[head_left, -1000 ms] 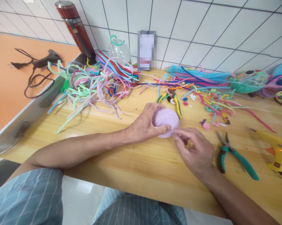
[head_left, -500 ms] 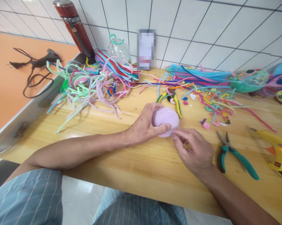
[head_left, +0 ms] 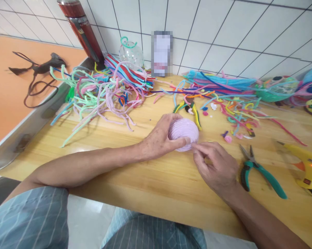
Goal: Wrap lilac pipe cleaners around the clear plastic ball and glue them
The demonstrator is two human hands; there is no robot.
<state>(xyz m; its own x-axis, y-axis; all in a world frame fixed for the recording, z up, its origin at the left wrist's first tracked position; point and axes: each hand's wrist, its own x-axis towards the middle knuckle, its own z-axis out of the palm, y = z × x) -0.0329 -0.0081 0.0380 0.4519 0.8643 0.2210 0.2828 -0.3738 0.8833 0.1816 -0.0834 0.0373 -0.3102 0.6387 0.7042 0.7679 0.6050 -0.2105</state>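
Observation:
A round lilac ball, its surface ridged by wound fuzzy pipe cleaner, sits in my left hand. The left fingers wrap its far side and the thumb presses across its near face. At the ball's lower right edge, my right hand is closed, thumb and forefinger pinching what looks like the end of the lilac pipe cleaner; most of that end is hidden by the fingertips. Just behind the ball lie yellow-and-black pliers. Teal-handled pliers rest right of my right hand, jaws slightly apart.
A yellow glue gun lies at far right. Loose lilac and green pipe cleaners pile at back left, with a blue bundle along the wall. A clear ball, a propped phone and a red flask stand behind.
My right hand has shifted very slightly to the right, still pinching at the ball's edge. The left hand's grip on the ball looks the same.

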